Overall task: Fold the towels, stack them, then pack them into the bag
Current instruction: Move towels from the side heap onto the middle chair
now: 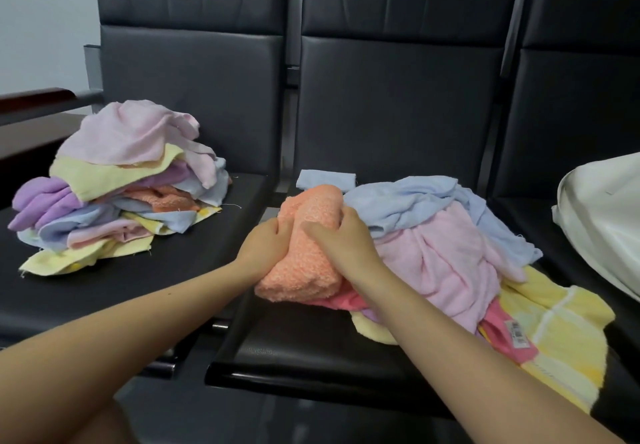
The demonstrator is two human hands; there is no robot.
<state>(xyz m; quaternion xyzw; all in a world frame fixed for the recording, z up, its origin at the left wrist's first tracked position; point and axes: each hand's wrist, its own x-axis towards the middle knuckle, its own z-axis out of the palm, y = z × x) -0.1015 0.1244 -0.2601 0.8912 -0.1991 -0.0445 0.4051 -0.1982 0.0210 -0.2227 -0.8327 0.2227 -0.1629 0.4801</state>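
Both hands hold the orange towel (304,246) at its middle. The left hand (266,246) has its fingers curled into the cloth on the left side, and the right hand (337,241) grips it from the right, with the fingers bent over the top fold. So each grip is closed on the same towel, and the two hands are just beside each other. The towel is bunched and lies at the left edge of the middle seat (294,350), partly on top of the right pile (450,249).

This pile has a blue towel (426,201) on top, a pink towel (446,263) under it, and a yellow checked towel (561,336) at the near right, which hangs over the front of the seat. A darker pink cloth with a tag (517,331) lies on the yellow one. Just behind the orange towel there is a small folded blue towel (325,179), flat on the seat.

On the left seat (104,291), well apart from the hands, there is the left pile (121,183) of unfolded towels in pink, yellow, purple, blue and orange. On the right seat, at the frame edge, lies the white bag (602,221).
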